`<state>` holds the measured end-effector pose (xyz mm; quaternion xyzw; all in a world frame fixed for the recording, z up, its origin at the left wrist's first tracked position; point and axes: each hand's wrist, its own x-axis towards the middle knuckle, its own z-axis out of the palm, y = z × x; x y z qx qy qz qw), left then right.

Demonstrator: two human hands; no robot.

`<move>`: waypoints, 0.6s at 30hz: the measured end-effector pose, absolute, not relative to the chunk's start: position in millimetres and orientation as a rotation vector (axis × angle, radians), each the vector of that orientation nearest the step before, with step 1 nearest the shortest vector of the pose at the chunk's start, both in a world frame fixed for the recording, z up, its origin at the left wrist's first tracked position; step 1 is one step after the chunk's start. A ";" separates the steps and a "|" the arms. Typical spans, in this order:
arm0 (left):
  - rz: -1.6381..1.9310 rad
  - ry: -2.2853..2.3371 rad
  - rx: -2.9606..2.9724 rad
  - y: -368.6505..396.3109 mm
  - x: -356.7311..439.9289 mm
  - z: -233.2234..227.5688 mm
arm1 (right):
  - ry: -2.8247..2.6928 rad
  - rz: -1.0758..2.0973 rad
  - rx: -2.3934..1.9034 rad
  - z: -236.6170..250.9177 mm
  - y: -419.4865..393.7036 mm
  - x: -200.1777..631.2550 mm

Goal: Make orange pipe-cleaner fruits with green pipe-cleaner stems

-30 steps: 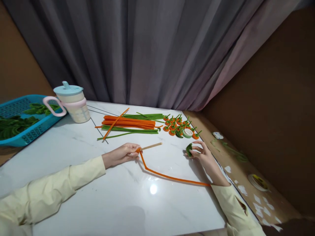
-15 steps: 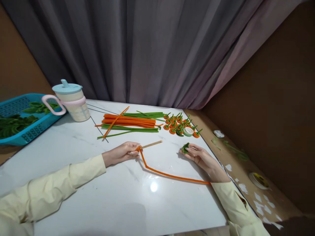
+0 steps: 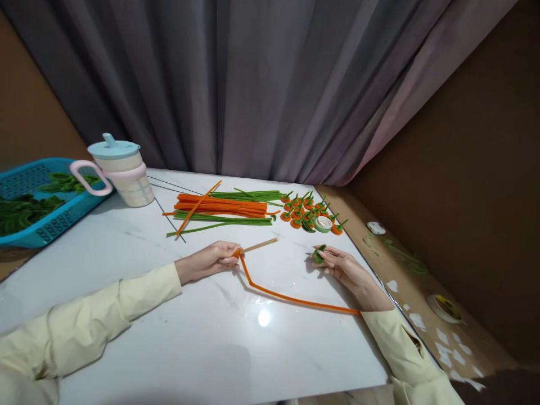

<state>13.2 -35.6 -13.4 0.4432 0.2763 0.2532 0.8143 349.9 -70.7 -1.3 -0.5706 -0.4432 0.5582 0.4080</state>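
Observation:
My left hand (image 3: 214, 258) pinches a thin wooden stick (image 3: 264, 244) at its near end, where an orange pipe cleaner (image 3: 291, 298) is coiled round it. The pipe cleaner's loose length bends down, then runs right across the table to my right sleeve. Between the fingertips of my right hand (image 3: 343, 269) is a small green fuzzy leaf-like piece (image 3: 319, 253), partly hidden by the fingers. Beyond both hands lie a bundle of orange pipe cleaners (image 3: 223, 206) and green pipe cleaners (image 3: 228, 220). Several orange rounds with green stems (image 3: 297, 214) stand to the right of them.
A roll of tape (image 3: 323, 224) sits among the orange rounds. At the back left are a lidded cup (image 3: 129, 180) with a pink handle and a blue basket (image 3: 54, 225) holding green pieces. Paper scraps (image 3: 417, 321) lie beyond the table's right edge. A grey curtain (image 3: 253, 90) hangs behind.
The green piece has turned slightly in my right fingertips, and those fingers have shifted a little. My left hand keeps its grip on the stick and the coil.

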 end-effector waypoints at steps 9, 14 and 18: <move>0.532 0.584 0.942 -36.4 13.1 -11.2 | -1.343 0.894 -1.674 -13.3 -66.3 353.3; 0.532 0.590 0.942 -35.3 12.7 -13.5 | -1.445 0.458 -1.696 -22.0 -61.4 358.7; 0.536 0.584 0.942 -34.8 12.7 -14.6 | -1.596 0.295 -1.646 -19.1 -62.2 359.6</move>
